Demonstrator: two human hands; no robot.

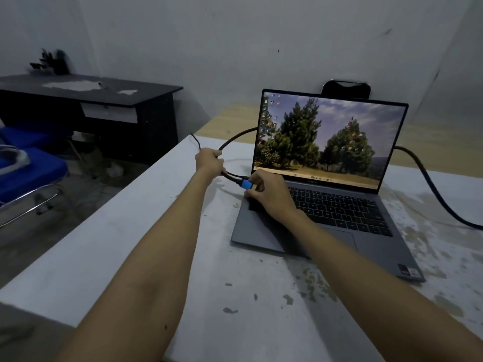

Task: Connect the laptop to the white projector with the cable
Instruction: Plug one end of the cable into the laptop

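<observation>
Laptop [326,184] open on a worn white counter [130,244] in a bare grey-walled room.
Centre frame, left hand [210,163] grips the black cable [235,138]; right hand [269,192] pinches its blue plug [247,184] at the laptop's left edge. Dark desk [91,100] upper left.
</observation>
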